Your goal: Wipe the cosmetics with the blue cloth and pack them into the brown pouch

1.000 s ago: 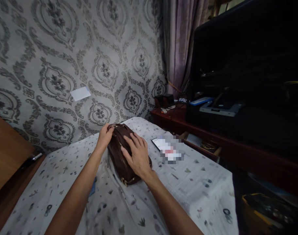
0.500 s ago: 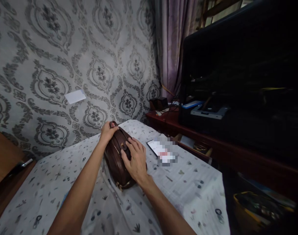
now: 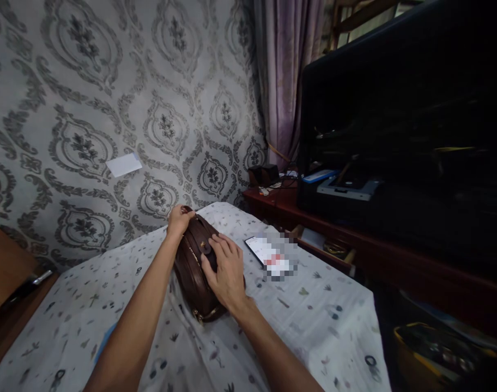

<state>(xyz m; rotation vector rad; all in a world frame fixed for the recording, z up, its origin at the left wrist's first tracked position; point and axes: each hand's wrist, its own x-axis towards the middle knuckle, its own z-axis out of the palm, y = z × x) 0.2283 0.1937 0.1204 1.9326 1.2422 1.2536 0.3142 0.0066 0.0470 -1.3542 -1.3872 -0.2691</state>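
Observation:
A dark brown leather bag (image 3: 190, 272) with gold zips and a small gold clasp lies on a white patterned cloth (image 3: 314, 321). My left hand (image 3: 179, 222) is closed at the bag's far end, its fingers around the edge by the handle loop. Across the bag's right side rests my right hand (image 3: 226, 267), fingers stretched out and lying on the leather near the clasp. The palm hides part of that side. To the right of the bag lies a phone (image 3: 256, 250) with a lit screen, partly blurred out.
A dark red desk (image 3: 285, 198) with a partly open drawer (image 3: 314, 239) stands along the right, carrying a large black screen (image 3: 395, 136). Patterned wallpaper (image 3: 85, 141) rises behind the cloth. A wooden panel (image 3: 11, 272) borders the left. A blue item (image 3: 104, 342) shows beside my left forearm.
The view has shifted slightly, and more of the blue item shows by my left forearm. Both hands keep nearly the same places on the bag.

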